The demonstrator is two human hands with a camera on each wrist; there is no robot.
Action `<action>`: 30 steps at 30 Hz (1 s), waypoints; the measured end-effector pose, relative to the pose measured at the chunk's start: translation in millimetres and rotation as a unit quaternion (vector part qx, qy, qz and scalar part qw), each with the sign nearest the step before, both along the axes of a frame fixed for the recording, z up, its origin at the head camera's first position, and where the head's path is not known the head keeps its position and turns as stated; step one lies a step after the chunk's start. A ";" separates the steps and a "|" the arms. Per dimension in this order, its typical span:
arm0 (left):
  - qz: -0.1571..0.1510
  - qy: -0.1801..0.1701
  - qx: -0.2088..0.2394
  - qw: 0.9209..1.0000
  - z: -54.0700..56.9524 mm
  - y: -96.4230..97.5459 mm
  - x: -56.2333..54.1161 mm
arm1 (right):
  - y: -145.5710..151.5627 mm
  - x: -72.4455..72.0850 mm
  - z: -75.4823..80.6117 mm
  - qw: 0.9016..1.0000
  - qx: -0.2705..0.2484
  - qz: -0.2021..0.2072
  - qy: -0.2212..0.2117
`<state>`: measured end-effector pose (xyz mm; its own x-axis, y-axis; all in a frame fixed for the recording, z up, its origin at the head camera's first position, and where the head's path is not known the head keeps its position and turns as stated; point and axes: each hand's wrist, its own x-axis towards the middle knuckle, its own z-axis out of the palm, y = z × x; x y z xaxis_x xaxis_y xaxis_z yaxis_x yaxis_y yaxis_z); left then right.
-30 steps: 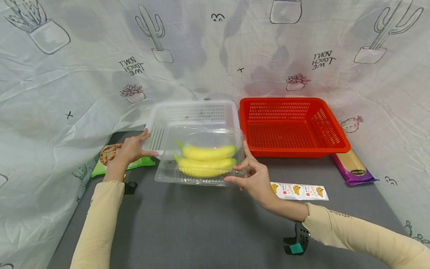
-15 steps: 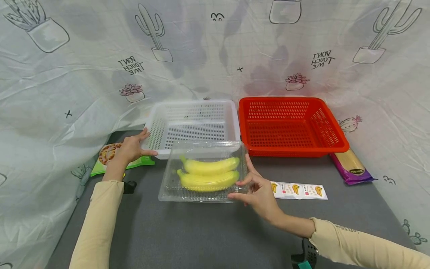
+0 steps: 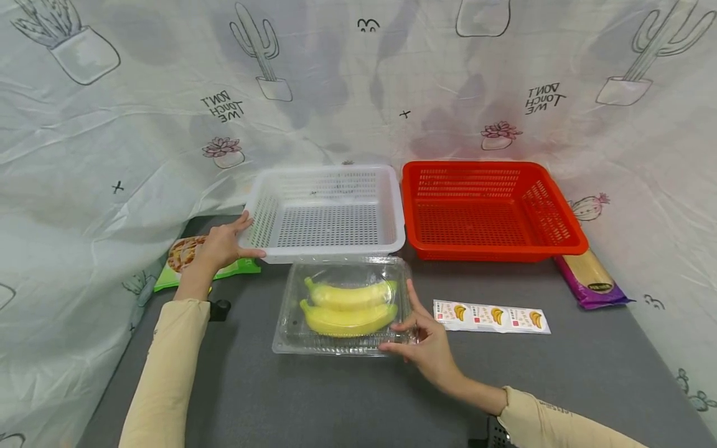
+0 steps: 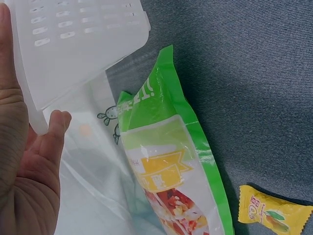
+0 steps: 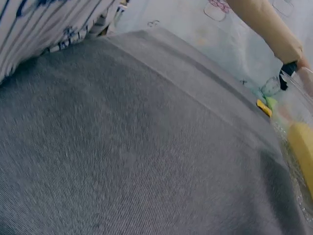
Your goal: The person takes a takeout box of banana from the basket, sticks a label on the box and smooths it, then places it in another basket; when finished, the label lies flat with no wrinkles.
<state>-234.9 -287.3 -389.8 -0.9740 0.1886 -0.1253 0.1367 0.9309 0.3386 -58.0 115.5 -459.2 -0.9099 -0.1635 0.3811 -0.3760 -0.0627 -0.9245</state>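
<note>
My left hand (image 3: 224,244) grips the left front corner of the white plastic basket (image 3: 336,252); in the left wrist view the fingers lie along the rim of this basket (image 4: 93,54). With my right hand (image 3: 430,351) I hold a clear plastic clamshell container (image 3: 288,326) by its right end, thumb at the front and a finger along the side. Two yellow bananas (image 3: 350,320) lie inside it, seen through the lid. The container sits close in front of the white basket, over the grey table. In the right wrist view only a banana (image 5: 302,147) and some clear plastic show at the right edge.
A red basket (image 3: 495,254) stands right of the white one. Banana-printed labels (image 3: 493,317) and a purple noodle packet (image 3: 594,283) lie at the right. Under the left forearm is a green food bag (image 4: 166,147), with a small yellow wrapped sweet (image 4: 274,211) beside it.
My right hand has brought the container of bananas down and toward me, out from over the white basket to the table in front. The left hand has stayed at the basket's corner.
</note>
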 end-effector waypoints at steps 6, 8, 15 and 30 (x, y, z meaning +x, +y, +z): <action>0.005 0.002 0.008 1.000 -1.1 0.8 -0.9 | -0.7 -1.0 -14.3 1.000 -0.001 -0.001 0.011; 0.004 0.004 0.003 1.000 -1.6 0.3 -1.1 | -0.6 -1.0 -18.2 1.000 -0.004 0.002 0.012; 0.005 0.008 0.004 1.000 -0.4 1.5 -0.7 | 0.3 0.1 -30.7 1.000 -0.016 0.004 -0.015; 0.009 0.004 -0.002 1.000 -1.5 0.8 1.0 | -12.8 -10.0 -38.5 0.998 -0.035 0.009 0.043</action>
<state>-233.9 -286.4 -391.2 -0.9780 0.1710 -0.1193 0.1229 0.9349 0.3331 -68.0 102.7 -497.7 -0.8704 -0.1503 0.4689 -0.4522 -0.1327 -0.8820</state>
